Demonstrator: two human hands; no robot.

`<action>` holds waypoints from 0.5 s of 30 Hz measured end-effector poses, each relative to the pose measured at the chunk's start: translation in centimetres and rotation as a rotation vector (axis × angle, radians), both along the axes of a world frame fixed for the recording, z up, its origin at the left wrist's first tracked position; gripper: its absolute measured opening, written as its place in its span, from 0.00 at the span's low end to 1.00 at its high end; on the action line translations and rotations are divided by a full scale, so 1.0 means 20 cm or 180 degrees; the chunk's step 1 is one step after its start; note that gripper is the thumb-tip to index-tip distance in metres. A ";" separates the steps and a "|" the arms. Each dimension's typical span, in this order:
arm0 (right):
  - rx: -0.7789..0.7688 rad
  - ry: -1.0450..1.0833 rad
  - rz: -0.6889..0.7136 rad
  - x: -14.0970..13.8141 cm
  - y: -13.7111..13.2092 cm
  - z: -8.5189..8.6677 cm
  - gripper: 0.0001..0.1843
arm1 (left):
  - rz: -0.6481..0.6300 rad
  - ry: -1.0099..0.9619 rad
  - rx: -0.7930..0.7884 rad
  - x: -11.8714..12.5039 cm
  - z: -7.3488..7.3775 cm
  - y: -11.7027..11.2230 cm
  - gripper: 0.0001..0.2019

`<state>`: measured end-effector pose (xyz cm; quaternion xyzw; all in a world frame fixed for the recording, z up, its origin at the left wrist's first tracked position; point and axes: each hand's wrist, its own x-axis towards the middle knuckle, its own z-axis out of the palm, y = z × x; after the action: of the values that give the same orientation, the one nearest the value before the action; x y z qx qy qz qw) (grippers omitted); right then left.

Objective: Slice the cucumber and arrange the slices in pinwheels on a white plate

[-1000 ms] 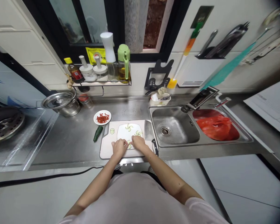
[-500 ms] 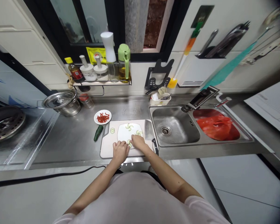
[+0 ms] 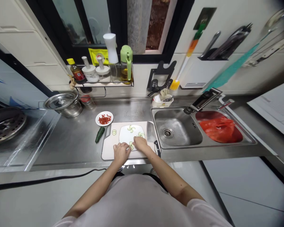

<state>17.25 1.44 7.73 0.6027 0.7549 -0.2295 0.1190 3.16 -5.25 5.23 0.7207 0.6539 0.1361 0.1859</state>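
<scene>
A white square plate point(image 3: 126, 135) lies on a pale cutting board point(image 3: 108, 151), with thin cucumber slices point(image 3: 131, 128) set on it in pinwheel clusters. My left hand point(image 3: 121, 152) rests at the plate's front left edge, fingers loosely bent and apart, thumb beside the front cluster point(image 3: 131, 145). From the right, my right hand point(image 3: 140, 143) reaches over the plate with its fingers curled together next to that cluster; whatever is between its fingertips is hidden. A few loose cucumber slices point(image 3: 114, 132) lie on the board to the left. A knife point(image 3: 157, 148) lies along the board's right side.
Left of the board are a dark green cucumber piece point(image 3: 99, 134) and a small plate point(image 3: 97, 121) of red bits. A lidded steel pot point(image 3: 68, 108) and a red-capped jar point(image 3: 88, 102) stand farther back. The sink point(image 3: 180, 126) is to the right.
My left hand has shifted slightly left, uncovering more of the front cucumber cluster. My right hand stays almost in place.
</scene>
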 end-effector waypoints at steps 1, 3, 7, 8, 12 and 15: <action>0.0007 0.0007 -0.0010 0.00 0.00 0.00 0.14 | 0.0110 -0.0124 -0.0070 0.00 0.00 0.01 0.12; 0.0039 0.0035 -0.0047 0.01 0.00 0.01 0.13 | 0.0306 -0.0384 -0.0136 -0.01 0.00 0.02 0.11; 0.0206 0.0150 -0.0202 0.05 -0.01 0.02 0.13 | 0.0731 -0.0741 -0.0003 -0.05 -0.01 0.05 0.11; 0.0247 0.0189 -0.0257 0.07 -0.01 0.02 0.13 | 0.0875 -0.0791 0.0050 -0.06 0.00 0.06 0.11; 0.0424 0.0424 -0.0427 0.12 -0.05 0.05 0.12 | 0.1398 -0.0970 0.0188 -0.13 0.00 0.09 0.11; 0.0574 0.0628 -0.0462 0.15 -0.08 0.06 0.12 | 0.1661 -0.1051 0.0204 -0.19 0.00 0.12 0.12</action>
<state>20.23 -0.16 8.95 0.6384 0.7350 -0.2269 -0.0273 -0.70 -2.89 5.22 0.5021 0.7732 0.3150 0.2255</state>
